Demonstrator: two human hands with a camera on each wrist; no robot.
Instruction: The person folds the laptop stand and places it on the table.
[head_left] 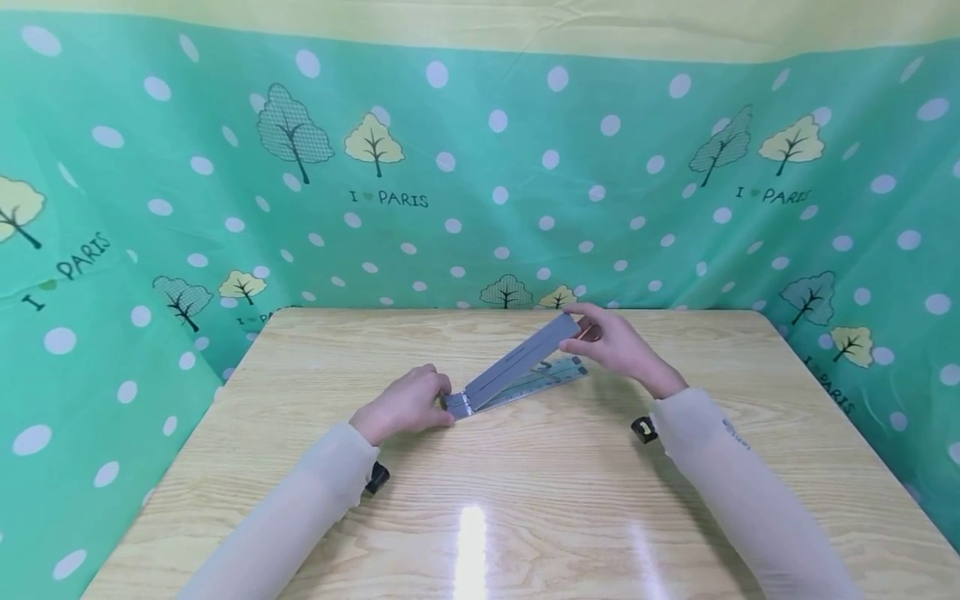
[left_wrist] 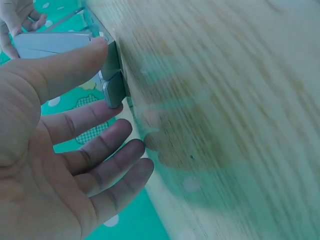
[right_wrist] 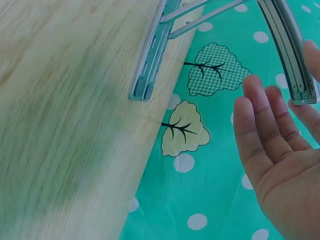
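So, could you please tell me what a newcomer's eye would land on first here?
Most likely the polka-dotted green curtain behind the wooden table. Then the folding metal stand on that table: its upper bar slants upward in the right fingers, its hinge end held by the left fingers.

Left hand sat low, thumb and forefinger pinching; right hand was higher, also pinching, other three fingers extended.
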